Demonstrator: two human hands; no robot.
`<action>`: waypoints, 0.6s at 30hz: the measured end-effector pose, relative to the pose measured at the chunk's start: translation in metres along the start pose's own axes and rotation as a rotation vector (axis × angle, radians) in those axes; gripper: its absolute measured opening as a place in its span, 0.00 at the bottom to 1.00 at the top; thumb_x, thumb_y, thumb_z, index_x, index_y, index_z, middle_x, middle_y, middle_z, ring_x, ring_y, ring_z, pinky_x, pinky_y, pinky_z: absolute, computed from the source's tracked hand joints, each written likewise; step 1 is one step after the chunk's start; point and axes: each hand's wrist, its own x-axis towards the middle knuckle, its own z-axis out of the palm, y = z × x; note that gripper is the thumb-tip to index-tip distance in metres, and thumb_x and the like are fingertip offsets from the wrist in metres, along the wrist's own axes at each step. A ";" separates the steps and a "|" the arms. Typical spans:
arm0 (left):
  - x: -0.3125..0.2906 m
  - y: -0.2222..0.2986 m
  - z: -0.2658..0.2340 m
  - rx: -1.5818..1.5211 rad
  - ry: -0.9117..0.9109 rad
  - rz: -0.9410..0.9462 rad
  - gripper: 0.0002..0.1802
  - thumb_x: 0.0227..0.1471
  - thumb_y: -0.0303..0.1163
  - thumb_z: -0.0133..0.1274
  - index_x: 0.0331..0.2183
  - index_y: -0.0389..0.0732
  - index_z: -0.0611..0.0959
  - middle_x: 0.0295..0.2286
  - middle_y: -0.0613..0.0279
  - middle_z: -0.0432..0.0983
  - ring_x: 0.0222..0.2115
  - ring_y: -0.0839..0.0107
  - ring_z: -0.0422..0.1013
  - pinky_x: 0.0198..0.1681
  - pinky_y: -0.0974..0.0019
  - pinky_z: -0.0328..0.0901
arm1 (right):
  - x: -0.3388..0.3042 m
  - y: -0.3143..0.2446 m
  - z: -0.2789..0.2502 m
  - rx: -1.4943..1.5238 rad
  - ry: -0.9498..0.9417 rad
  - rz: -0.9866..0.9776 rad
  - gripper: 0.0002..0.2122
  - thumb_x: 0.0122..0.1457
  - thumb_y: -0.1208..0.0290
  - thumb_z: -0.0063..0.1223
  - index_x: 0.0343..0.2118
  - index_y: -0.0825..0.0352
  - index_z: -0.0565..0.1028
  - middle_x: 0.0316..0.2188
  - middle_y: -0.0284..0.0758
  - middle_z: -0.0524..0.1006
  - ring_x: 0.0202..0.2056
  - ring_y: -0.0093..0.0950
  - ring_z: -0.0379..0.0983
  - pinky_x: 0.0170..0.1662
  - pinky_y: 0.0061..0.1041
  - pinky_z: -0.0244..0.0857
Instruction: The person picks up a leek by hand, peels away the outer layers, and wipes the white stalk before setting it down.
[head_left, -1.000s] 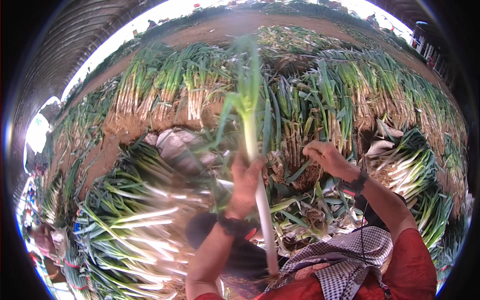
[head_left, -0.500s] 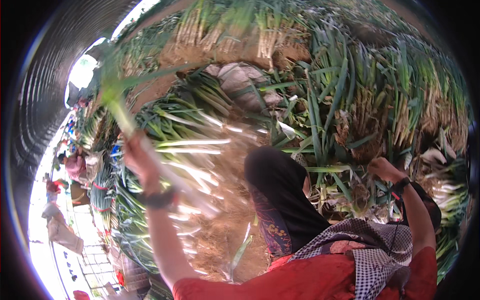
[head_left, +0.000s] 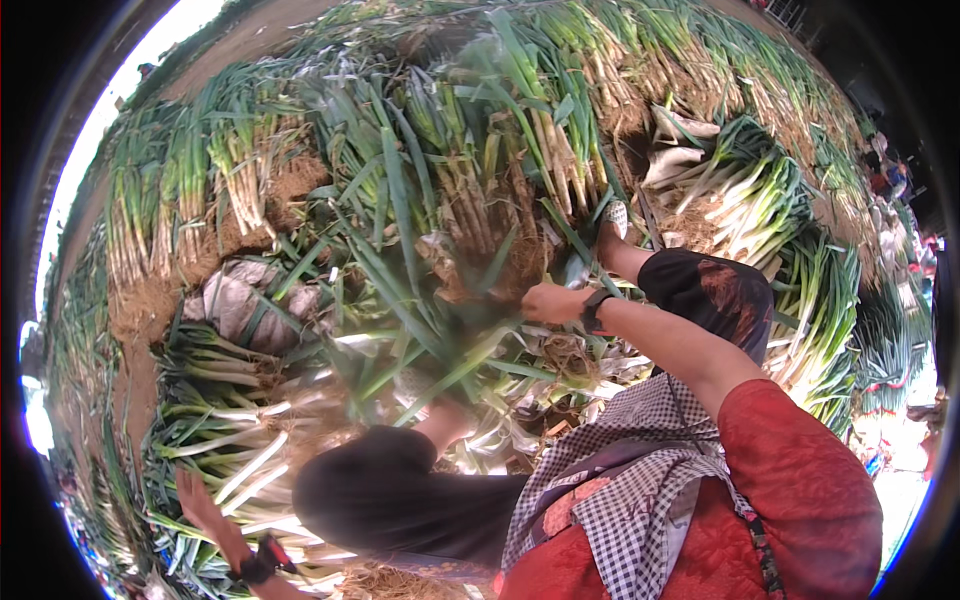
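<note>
My left hand [head_left: 205,510] is low at the left, fingers stretched out and holding nothing. It is over or beside a pile of cleaned leeks [head_left: 255,465] with white stalks and green leaves. Near the middle, my right hand [head_left: 552,303] is closed in a fist, its knuckles close to long loose leaves. Whatever is in that fist, if anything, is hidden; a dark blurred patch lies just left of it. Behind it, a bundle of untrimmed leeks [head_left: 470,205] with brown, earthy roots leans among others.
A pale sack [head_left: 255,305] lies left of centre. Stripped leaves [head_left: 490,430] litter the ground between my legs. Another pile of cleaned leeks [head_left: 745,205] is at the right. Rows of unpeeled leeks [head_left: 185,180] stretch across the back. My bent knee [head_left: 345,490] is beside the left pile.
My view has swung right, so the scene sits further left. The leek that my left hand held up has left it, and that hand is now open. My right hand stays closed.
</note>
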 end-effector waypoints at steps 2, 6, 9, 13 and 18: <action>-0.047 0.147 0.110 -0.351 -0.211 -0.023 0.22 0.59 0.31 0.46 0.55 0.39 0.72 0.53 0.62 0.69 0.51 0.72 0.66 0.55 0.65 0.58 | 0.011 -0.035 0.000 0.099 -0.001 0.066 0.13 0.55 0.66 0.46 0.29 0.74 0.75 0.29 0.51 0.76 0.33 0.50 0.72 0.39 0.42 0.66; -0.093 0.287 0.213 -0.332 -0.514 0.259 0.22 0.58 0.31 0.48 0.54 0.36 0.72 0.51 0.57 0.70 0.54 0.69 0.64 0.59 0.64 0.55 | 0.038 -0.044 0.007 0.245 0.171 0.088 0.14 0.58 0.64 0.46 0.31 0.74 0.73 0.31 0.51 0.74 0.36 0.51 0.71 0.41 0.43 0.65; -0.127 0.320 0.265 -0.475 -0.679 0.211 0.21 0.57 0.31 0.49 0.51 0.35 0.74 0.48 0.54 0.73 0.49 0.66 0.69 0.55 0.64 0.61 | 0.059 -0.004 0.006 0.091 0.365 0.093 0.15 0.60 0.63 0.45 0.33 0.73 0.73 0.32 0.52 0.73 0.38 0.52 0.70 0.42 0.43 0.64; -0.141 0.321 0.286 -0.296 -0.835 -0.059 0.22 0.57 0.38 0.51 0.48 0.32 0.76 0.43 0.53 0.76 0.46 0.63 0.72 0.51 0.59 0.65 | 0.085 0.065 -0.023 0.145 0.885 0.341 0.13 0.61 0.64 0.44 0.32 0.72 0.72 0.33 0.52 0.73 0.38 0.53 0.69 0.41 0.44 0.64; -0.139 0.300 0.311 -0.463 -0.935 -0.124 0.16 0.56 0.33 0.50 0.43 0.32 0.79 0.37 0.54 0.78 0.38 0.65 0.75 0.44 0.64 0.70 | 0.097 0.121 -0.014 0.342 0.876 0.686 0.16 0.58 0.61 0.49 0.36 0.72 0.75 0.35 0.54 0.75 0.39 0.50 0.72 0.42 0.42 0.64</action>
